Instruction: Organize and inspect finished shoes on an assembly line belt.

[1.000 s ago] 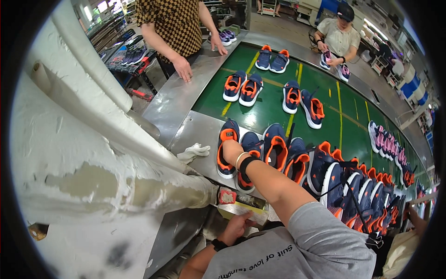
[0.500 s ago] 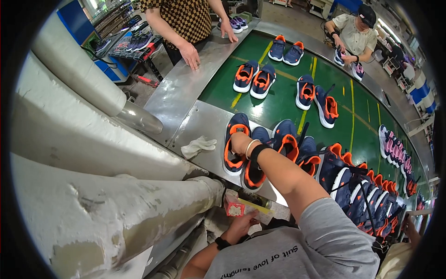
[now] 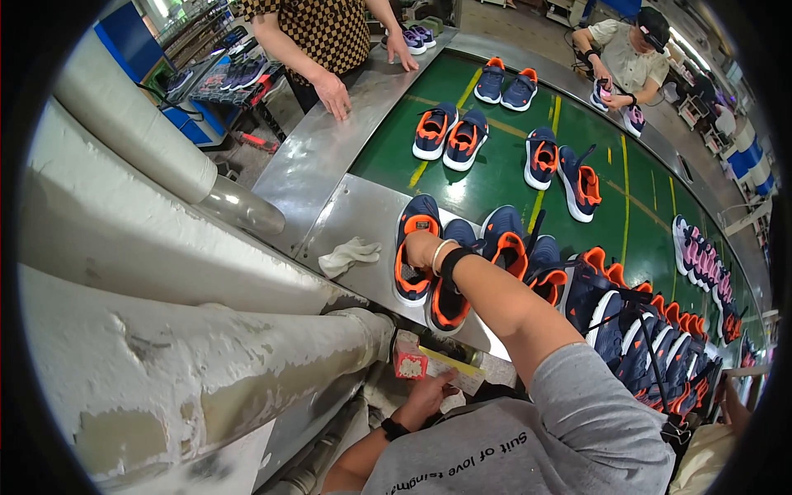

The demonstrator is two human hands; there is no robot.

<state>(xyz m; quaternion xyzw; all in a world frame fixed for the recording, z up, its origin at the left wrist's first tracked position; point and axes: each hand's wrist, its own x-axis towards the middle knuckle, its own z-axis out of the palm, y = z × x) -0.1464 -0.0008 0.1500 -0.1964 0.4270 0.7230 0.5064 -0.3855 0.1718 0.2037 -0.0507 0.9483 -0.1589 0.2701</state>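
My right hand (image 3: 422,247) reaches forward and grips the collar of a navy and orange shoe (image 3: 410,280) at the near end of the green conveyor belt (image 3: 495,177). A matching shoe (image 3: 445,301) lies right beside it. On that wrist are a pale bracelet and a black band. My left hand (image 3: 429,394) is low, below the belt's metal edge, with curled fingers next to a small red box (image 3: 409,363) and a yellow strip (image 3: 450,363). Whether it holds anything is unclear.
Several navy and orange shoes (image 3: 627,330) crowd the belt's right side, with pairs (image 3: 450,136) farther along. A white rag (image 3: 348,256) lies on the metal plate. A person in a checked shirt (image 3: 326,37) leans on the rail; another, seated, (image 3: 631,58) handles a shoe. Large grey pipes (image 3: 165,330) stand at left.
The view has swung so the belt sits higher and nearer. My right hand stays on the same shoe pair, and my left hand stays low by the red box.
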